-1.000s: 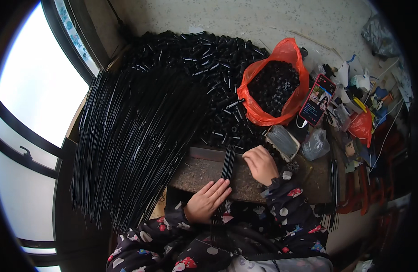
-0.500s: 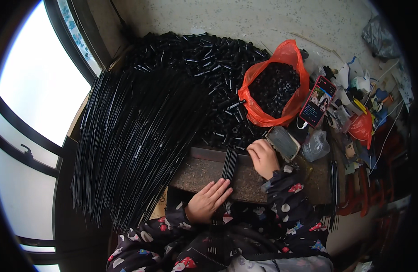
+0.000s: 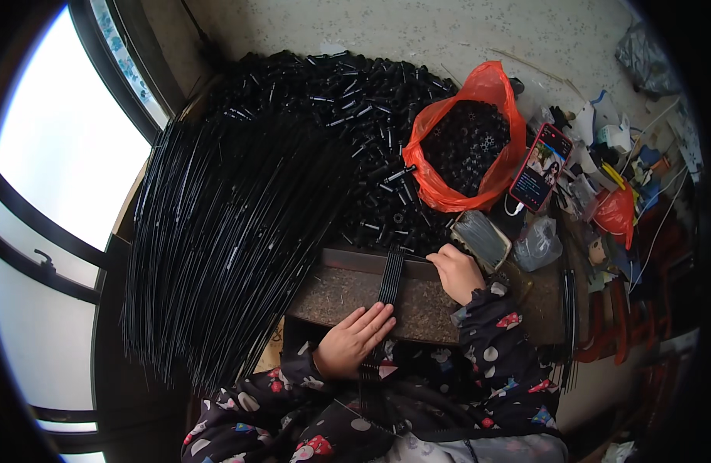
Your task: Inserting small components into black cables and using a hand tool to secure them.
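A flat row of thin black rods [image 3: 392, 279] lies side by side across the brown work board and runs down toward my lap. My left hand [image 3: 355, 339] rests on the lower part of the row, fingers stretched out flat over the rods. My right hand [image 3: 458, 275] is just right of the rods' far ends, thumb and fingers pinched together. Whatever is in that pinch is too small to make out. Beside it sits a small open container [image 3: 500, 258] of thin grey pieces, perhaps pins or wires.
A large bundle of long black rods [image 3: 232, 231] fills the left side. Behind the board is a heap of black tubular parts [image 3: 371, 108]. A red plastic bag [image 3: 500, 116] holds small dark parts. A phone [image 3: 540, 166], a clear bag [image 3: 537, 247] and clutter stand right.
My right hand has moved slightly right, away from the rods' ends. My left hand stays on the rods almost unmoved. The view has shifted a little.
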### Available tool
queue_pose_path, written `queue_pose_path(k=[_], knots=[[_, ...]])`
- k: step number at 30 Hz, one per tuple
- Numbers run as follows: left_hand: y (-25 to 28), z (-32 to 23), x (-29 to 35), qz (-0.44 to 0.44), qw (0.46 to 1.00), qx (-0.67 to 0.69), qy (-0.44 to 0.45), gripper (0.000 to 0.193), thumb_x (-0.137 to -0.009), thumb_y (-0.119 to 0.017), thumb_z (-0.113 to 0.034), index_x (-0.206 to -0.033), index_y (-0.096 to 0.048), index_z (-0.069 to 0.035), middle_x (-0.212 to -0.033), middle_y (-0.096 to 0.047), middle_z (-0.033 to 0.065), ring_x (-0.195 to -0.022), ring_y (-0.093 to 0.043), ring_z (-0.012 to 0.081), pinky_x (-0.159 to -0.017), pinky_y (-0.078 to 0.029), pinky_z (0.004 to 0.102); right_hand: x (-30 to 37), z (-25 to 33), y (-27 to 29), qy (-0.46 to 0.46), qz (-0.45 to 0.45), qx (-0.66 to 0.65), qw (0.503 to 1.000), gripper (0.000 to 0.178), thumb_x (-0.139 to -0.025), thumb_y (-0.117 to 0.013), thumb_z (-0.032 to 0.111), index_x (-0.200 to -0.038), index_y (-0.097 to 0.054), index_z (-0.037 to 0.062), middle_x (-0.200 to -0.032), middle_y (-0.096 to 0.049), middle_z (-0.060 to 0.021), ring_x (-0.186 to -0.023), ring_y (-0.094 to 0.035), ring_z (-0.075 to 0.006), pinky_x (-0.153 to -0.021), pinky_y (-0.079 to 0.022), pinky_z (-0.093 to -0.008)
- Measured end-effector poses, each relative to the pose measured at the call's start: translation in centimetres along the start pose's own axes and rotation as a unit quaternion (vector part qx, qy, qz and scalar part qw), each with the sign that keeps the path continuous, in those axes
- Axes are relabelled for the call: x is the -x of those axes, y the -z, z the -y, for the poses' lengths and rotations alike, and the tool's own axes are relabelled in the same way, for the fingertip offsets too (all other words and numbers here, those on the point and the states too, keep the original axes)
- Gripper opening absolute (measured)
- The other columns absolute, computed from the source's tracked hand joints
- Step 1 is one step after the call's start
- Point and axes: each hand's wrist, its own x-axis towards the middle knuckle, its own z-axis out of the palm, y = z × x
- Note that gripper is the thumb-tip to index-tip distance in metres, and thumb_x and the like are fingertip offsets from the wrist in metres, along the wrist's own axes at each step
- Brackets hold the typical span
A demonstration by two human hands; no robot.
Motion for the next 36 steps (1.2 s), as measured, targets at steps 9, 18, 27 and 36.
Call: queue_pose_path(k=[9, 18, 27, 36], knots=[[-0.2, 0.0, 0.0, 0.003, 1.000, -0.031, -0.002, 0.090, -0.070, -0.056, -0.053, -0.135, -0.026, 0.001, -0.142, -0.022, 0.0175, -0.132, -0.022, 0.0289, -0.105, -0.020, 0.0394, -1.0, 0.7, -1.3, 0.050, 0.013, -0.003, 0.999, 0.014, -0.077, -0.054, 0.002, -0.089, -0.061, 0.0037, -0.080, -0.053, -0.0094, -0.071, -0.058, -0.0288, -0.061, -0.048, -0.0369], [0.2, -0.2, 0.0, -0.026, 1.000, 0.016, -0.003, 0.084, -0.075, -0.052, -0.053, -0.133, -0.028, 0.002, -0.141, -0.025, 0.0183, -0.131, -0.025, 0.0292, -0.105, -0.021, 0.0396, -0.9, 0.9, -1.4, -0.005, -0.014, -0.030, 0.999, 0.013, -0.077, -0.054, 0.001, -0.087, -0.062, 0.0020, -0.080, -0.056, -0.0112, -0.070, -0.058, -0.0309, -0.060, -0.047, -0.0376], [0.1, -0.2, -0.1, -0.039, 0.999, 0.020, -0.003, 0.082, -0.076, -0.051, -0.055, -0.132, -0.031, 0.003, -0.139, -0.029, 0.0184, -0.130, -0.027, 0.0290, -0.104, -0.022, 0.0391, -1.4, 1.4, -1.8, -0.002, -0.022, -0.026, 0.999, 0.013, -0.077, -0.054, 0.002, -0.087, -0.063, 0.0027, -0.078, -0.056, -0.0105, -0.070, -0.059, -0.0306, -0.060, -0.048, -0.0373], [0.1, -0.1, 0.1, -0.051, 0.998, 0.023, -0.003, 0.081, -0.077, -0.051, -0.055, -0.131, -0.032, 0.003, -0.139, -0.030, 0.0183, -0.129, -0.029, 0.0292, -0.104, -0.023, 0.0395, -1.8, 1.3, -2.0, -0.027, 0.012, -0.037, 0.999, 0.015, -0.079, -0.054, 0.003, -0.090, -0.063, 0.0048, -0.083, -0.057, -0.0104, -0.073, -0.059, -0.0316, -0.063, -0.048, -0.0379]])
